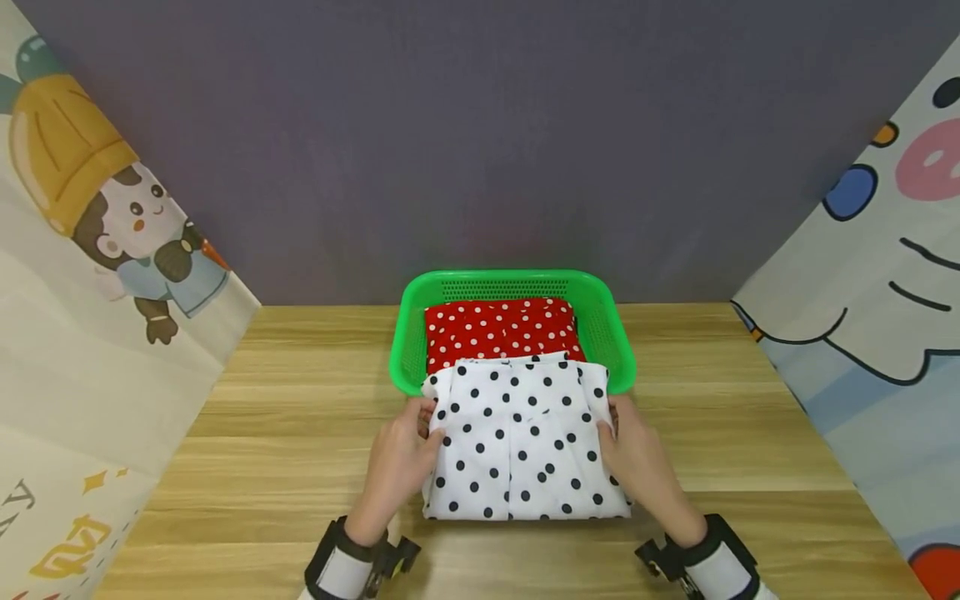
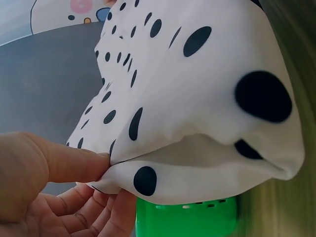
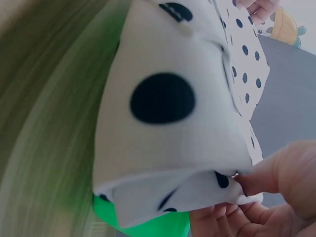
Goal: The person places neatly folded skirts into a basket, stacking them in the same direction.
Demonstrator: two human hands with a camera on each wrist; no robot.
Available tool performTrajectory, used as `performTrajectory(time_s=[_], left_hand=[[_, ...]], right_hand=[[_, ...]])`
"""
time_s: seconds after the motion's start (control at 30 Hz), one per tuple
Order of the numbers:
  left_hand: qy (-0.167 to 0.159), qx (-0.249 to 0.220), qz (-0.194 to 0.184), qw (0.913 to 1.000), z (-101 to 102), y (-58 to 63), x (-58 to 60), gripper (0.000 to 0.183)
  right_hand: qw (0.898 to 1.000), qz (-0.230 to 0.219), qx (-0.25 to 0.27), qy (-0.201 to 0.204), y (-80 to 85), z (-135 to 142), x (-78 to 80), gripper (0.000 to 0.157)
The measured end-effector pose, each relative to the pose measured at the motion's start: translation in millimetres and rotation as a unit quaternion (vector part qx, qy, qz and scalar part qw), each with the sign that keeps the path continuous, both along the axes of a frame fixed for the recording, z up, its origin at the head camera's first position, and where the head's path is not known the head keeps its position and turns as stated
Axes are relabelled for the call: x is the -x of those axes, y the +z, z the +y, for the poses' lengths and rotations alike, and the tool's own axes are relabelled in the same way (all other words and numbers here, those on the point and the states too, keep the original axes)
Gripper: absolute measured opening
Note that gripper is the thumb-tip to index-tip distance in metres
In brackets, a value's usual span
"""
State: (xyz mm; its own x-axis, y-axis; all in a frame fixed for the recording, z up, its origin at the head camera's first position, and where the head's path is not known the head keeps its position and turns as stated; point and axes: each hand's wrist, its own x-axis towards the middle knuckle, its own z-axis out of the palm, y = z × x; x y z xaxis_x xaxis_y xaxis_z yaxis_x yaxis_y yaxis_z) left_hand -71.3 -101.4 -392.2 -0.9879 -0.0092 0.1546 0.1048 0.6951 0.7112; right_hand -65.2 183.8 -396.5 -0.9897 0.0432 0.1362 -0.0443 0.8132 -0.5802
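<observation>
A folded white cloth with black dots [image 1: 525,442] is held between both hands, its far edge overlapping the near rim of a green basket [image 1: 408,333]. My left hand [image 1: 405,450] pinches the cloth's left side, thumb on top and fingers beneath, as the left wrist view shows. On the opposite side my right hand [image 1: 637,450] grips it the same way; in the right wrist view the thumb [image 3: 261,175] presses the folded edge. Inside the basket lies a folded red cloth with white dots [image 1: 498,329], its near part hidden by the white one.
The basket stands on a wood-grain table [image 1: 300,400] against a dark grey back panel [image 1: 480,150]. Printed cartoon sheets flank the table, one on the left [image 1: 90,350] and another on the right [image 1: 840,292].
</observation>
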Motion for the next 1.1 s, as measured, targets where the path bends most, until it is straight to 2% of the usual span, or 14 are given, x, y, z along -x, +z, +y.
performTrajectory(time_s=[0.57,0.7,0.87,1.1], left_hand=[[0.005,-0.007,0.010,0.9999,0,14.1,33.2,0.024],[-0.004,-0.008,0.009,0.9999,-1,18.1,41.3,0.024],[-0.016,-0.003,0.030,0.9994,-4,23.1,52.8,0.022],[-0.016,0.014,0.038,0.9991,-5,31.4,68.8,0.023]], right_hand=[[0.999,0.010,-0.005,0.040,11.5,5,35.6,0.031],[0.999,0.017,-0.008,0.051,16.2,7,44.5,0.031],[0.998,0.024,-0.011,0.060,20.8,8,55.8,0.030],[0.997,0.022,-0.008,0.076,29.6,8,71.9,0.028]])
